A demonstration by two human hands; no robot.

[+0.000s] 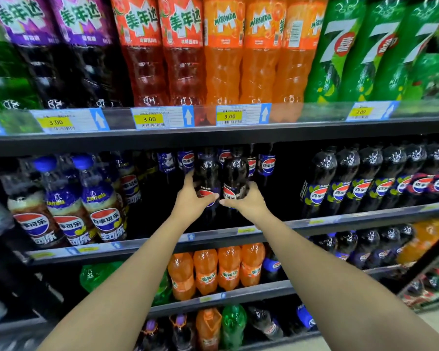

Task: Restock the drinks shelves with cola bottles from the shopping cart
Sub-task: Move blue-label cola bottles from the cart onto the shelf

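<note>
Both arms reach into a dark gap in the middle shelf [213, 238]. My left hand [192, 198] grips a black-labelled cola bottle [206, 173] around its lower body. My right hand [250, 201] grips a second cola bottle [235, 176] right beside the first, the two bottles side by side and nearly touching. Both stand upright over the shelf, their bases hidden behind my hands. More cola bottles [265, 164] with blue labels stand deeper in the same gap. The shopping cart is out of view.
Cola bottles with blue caps [69, 206] fill the shelf left of the gap, and dark cola bottles [360, 178] fill the right. The upper shelf edge [213, 138] with price tags hangs just above the bottle tops. Orange soda bottles [216, 269] stand one shelf below.
</note>
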